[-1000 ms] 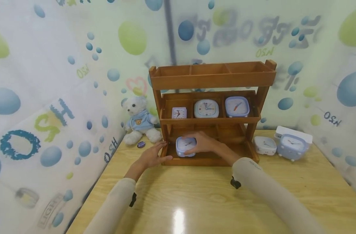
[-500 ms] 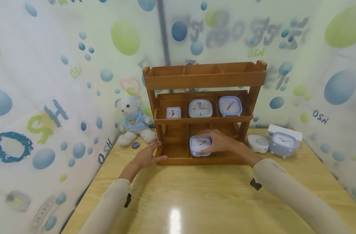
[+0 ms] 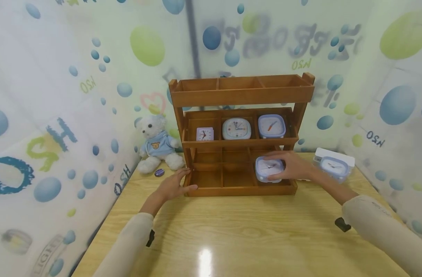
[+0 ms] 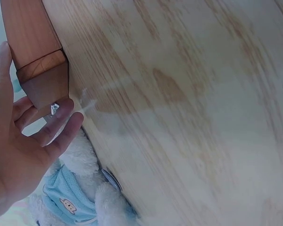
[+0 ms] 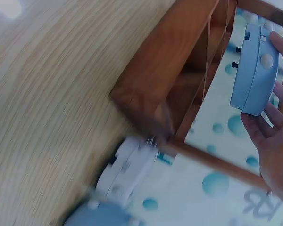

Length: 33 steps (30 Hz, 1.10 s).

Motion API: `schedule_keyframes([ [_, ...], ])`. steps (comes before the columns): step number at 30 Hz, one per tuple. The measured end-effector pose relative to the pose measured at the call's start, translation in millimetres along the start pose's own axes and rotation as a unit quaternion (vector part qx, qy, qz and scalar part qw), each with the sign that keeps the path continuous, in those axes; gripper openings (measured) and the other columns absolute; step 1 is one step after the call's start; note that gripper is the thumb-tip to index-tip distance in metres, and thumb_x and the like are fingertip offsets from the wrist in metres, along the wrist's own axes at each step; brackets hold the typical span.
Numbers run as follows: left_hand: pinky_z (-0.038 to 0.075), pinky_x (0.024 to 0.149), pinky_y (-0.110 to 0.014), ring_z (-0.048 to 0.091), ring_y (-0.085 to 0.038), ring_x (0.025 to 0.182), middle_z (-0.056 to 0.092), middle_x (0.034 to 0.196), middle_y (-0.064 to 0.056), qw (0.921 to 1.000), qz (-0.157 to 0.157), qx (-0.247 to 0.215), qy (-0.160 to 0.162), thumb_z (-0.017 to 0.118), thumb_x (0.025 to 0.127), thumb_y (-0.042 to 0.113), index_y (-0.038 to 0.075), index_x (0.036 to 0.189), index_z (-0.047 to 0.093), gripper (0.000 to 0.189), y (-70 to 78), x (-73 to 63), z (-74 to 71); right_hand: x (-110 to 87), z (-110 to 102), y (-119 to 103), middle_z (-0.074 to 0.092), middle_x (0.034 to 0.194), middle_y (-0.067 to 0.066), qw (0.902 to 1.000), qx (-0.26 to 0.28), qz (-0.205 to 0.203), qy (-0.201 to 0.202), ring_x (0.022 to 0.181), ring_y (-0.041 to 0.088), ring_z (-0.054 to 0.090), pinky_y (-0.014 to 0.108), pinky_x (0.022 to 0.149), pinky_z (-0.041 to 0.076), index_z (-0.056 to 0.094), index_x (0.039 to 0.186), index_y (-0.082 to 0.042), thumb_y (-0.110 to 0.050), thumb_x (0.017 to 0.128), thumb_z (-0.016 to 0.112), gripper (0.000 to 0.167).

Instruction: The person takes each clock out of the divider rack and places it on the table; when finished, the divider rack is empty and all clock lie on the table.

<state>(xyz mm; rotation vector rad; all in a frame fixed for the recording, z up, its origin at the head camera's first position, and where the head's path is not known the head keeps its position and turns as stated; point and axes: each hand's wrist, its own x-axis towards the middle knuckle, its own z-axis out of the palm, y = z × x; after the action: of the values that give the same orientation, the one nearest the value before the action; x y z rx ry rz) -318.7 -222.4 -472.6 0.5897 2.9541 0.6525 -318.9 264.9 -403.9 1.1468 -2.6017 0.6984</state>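
My right hand [image 3: 293, 166] grips a light blue alarm clock [image 3: 269, 169] by its right side, thumb below and fingers above. The clock is in front of the bottom tier's right compartment on a brown wooden shelf [image 3: 240, 191]. In the right wrist view the blue clock [image 5: 255, 70] shows its side, with small black knobs at the back. My left hand [image 3: 170, 187] rests its relaxed fingers at the shelf's lower left corner. From the left wrist, the hand [image 4: 26, 141] has its fingertips at the wooden end post [image 4: 47, 82].
The middle tier holds a small square clock [image 3: 205, 134], a pale blue clock [image 3: 236, 129] and a periwinkle clock [image 3: 272, 126]. Right of the shelf stand a blue clock [image 3: 334, 167] and a white box [image 3: 349, 158]. A white teddy bear [image 3: 159, 142] and a purple oval badge [image 3: 159, 172] are left.
My right hand has carried the blue clock rightward along the bottom tier, from the left compartment past the middle to the right one. The left hand has stayed at the shelf corner.
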Motion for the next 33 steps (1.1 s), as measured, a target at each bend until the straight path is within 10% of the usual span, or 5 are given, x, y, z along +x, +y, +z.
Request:
schedule_keyframes([
  [6,0.046,0.108,-0.058,0.054,-0.042,0.135,0.033,0.167,-0.011,1.0,0.002,0.001,-0.004,0.062,0.091,0.073,0.011,0.161,0.04,0.096,-1.6,1.7,0.4,-32.6,-21,16,0.069,0.133,0.015,0.9981,-0.046,0.02,0.036,0.122,0.04,0.065,0.055,0.094,0.054,0.076,0.127,-0.011,-0.039,0.071,0.096,0.066],
  [14,0.045,0.11,-0.058,0.052,-0.042,0.137,0.036,0.165,-0.013,1.0,0.006,0.002,-0.001,0.063,0.092,0.071,0.009,0.16,0.041,0.094,0.3,1.0,-1.4,-70.9,-36,29,0.072,0.128,0.008,0.9933,-0.095,0.028,0.061,0.115,0.033,0.068,0.017,0.091,0.046,0.078,0.122,-0.014,-0.04,0.066,0.098,0.065],
  [33,0.043,0.112,-0.058,0.05,-0.043,0.139,0.036,0.166,-0.014,0.9999,0.008,0.003,-0.009,0.064,0.092,0.07,0.008,0.159,0.041,0.094,2.4,0.5,-2.5,-122.9,-41,44,0.074,0.123,0.012,0.9879,-0.128,0.07,0.052,0.111,0.038,0.069,0.028,0.087,0.05,0.079,0.118,-0.015,-0.043,0.062,0.099,0.065],
])
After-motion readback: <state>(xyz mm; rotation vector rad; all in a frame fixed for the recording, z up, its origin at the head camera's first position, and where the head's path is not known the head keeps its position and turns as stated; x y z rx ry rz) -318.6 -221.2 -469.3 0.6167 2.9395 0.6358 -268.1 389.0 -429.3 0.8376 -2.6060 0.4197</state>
